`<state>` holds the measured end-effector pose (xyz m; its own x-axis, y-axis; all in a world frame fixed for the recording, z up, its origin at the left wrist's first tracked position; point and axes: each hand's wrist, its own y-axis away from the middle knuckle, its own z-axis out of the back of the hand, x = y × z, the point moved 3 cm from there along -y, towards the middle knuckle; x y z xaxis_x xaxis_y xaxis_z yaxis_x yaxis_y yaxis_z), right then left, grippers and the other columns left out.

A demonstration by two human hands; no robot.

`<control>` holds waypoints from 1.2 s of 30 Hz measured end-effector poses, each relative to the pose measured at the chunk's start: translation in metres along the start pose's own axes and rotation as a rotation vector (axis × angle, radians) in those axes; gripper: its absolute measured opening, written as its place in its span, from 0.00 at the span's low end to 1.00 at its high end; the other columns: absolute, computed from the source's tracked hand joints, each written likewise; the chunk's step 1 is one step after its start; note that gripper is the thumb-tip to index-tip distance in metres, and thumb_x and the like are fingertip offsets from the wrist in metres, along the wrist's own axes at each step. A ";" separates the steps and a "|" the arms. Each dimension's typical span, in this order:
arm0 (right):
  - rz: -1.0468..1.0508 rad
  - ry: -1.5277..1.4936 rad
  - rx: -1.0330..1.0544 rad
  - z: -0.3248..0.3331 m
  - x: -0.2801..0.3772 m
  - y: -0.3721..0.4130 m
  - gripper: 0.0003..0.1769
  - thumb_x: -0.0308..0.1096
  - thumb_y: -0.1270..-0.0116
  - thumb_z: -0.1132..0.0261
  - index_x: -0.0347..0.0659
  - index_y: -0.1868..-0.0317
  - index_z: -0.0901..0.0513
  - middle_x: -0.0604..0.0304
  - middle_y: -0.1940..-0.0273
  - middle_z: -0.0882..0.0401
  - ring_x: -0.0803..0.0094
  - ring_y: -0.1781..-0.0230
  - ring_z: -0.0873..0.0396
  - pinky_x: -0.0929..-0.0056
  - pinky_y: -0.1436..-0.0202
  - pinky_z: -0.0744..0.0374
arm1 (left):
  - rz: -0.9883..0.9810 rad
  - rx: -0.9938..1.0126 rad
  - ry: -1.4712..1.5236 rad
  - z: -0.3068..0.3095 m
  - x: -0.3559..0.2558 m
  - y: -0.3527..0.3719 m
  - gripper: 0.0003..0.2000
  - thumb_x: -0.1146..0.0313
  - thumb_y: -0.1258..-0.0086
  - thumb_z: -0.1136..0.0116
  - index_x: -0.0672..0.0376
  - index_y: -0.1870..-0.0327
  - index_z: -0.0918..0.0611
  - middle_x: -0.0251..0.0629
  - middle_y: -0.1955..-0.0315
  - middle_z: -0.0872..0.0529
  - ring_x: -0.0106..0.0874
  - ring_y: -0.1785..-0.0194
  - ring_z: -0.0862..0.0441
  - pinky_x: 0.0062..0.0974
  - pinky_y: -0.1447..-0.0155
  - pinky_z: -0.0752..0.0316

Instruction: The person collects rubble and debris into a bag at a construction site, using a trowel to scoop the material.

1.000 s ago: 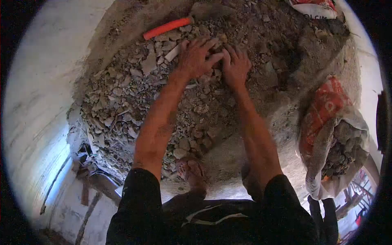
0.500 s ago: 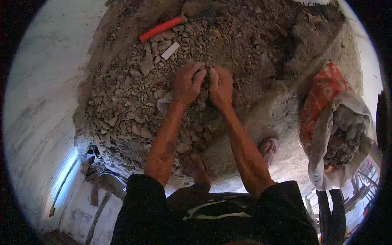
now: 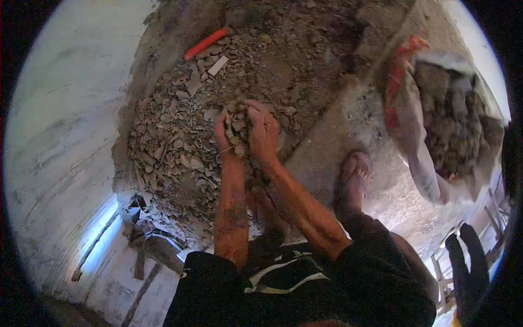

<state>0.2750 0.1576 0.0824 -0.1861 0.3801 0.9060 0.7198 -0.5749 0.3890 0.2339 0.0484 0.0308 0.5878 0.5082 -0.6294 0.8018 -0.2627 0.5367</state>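
Cupped together, my left hand (image 3: 222, 133) and my right hand (image 3: 264, 131) hold a heap of rubble (image 3: 238, 126) between them. The heap is made of grey-brown broken chunks and crumbs, and its underside is hidden. Both hands are above a spread of loose rubble (image 3: 169, 141) on the floor. Off to the right stands a white and red sack (image 3: 422, 158) with its mouth wide, filled with similar chunks (image 3: 452, 120).
A red tube-like piece (image 3: 206, 43) and a small white strip (image 3: 218, 65) lie on the debris ahead. A pale wall (image 3: 65, 109) rises on the left. My foot (image 3: 357, 163) stands on the floor between the rubble and the sack.
My hands, close together on the pile before, have turned palms up and now carry a scoop of rubble. My view has shifted rightward, bringing the sack's mouth more fully into sight.
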 end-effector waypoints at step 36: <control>0.946 1.110 -0.359 0.218 0.300 0.012 0.27 0.33 0.36 0.37 0.40 0.37 0.29 0.46 0.39 0.30 0.50 0.40 0.32 0.60 0.37 0.32 | -1.284 0.650 -1.051 -0.301 -0.020 0.020 0.20 0.65 0.38 0.39 0.62 0.45 0.23 0.51 0.50 0.21 0.52 0.45 0.25 0.44 0.39 0.31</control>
<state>0.3740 0.4227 0.3228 -0.2758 -0.8560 0.4372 0.6933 -0.4922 -0.5263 0.2055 0.2794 0.2233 -0.7747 0.0163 -0.6321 0.5237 -0.5438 -0.6558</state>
